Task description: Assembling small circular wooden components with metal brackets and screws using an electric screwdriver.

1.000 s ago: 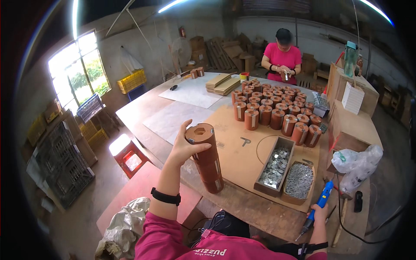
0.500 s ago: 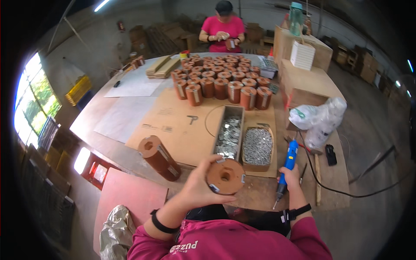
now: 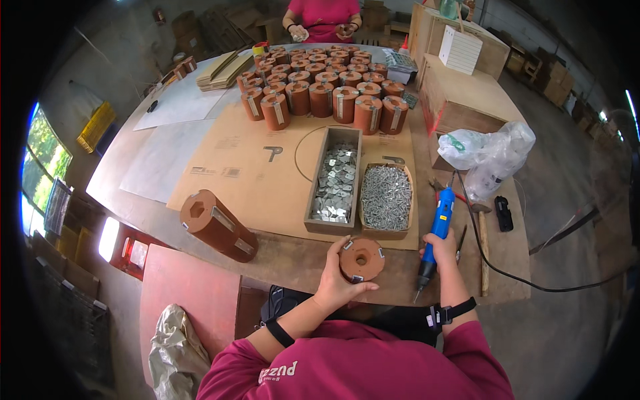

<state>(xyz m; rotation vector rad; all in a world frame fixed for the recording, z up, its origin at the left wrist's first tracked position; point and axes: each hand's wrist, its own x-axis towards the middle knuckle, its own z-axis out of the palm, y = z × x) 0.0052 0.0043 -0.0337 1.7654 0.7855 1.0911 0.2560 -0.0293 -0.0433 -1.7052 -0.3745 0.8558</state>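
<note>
My left hand (image 3: 338,279) is closed round a reddish-brown wooden cylinder (image 3: 363,257), its round end with a centre hole facing up and small metal clips at the rim. My right hand (image 3: 441,252) grips a blue electric screwdriver (image 3: 440,223), its bit pointing down toward the table's front edge and its cord leading off to the right. Just beyond the held cylinder stand a long box of flat metal plates (image 3: 337,177) and a tray of screws (image 3: 387,197). To the left, another brown cylinder (image 3: 223,230) with a metal strip stands by itself.
Many brown cylinders (image 3: 300,97) are grouped at the table's far side, where another person in pink (image 3: 325,13) stands. Plastic bags (image 3: 487,153), a hammer (image 3: 483,253) and a black object (image 3: 503,213) lie at right. Wooden boards (image 3: 223,72) are stacked at far left.
My view has tilted down, so the table sits higher in the picture. My left hand has brought the cylinder slightly right, nearer the screwdriver. The person opposite has moved their hands apart.
</note>
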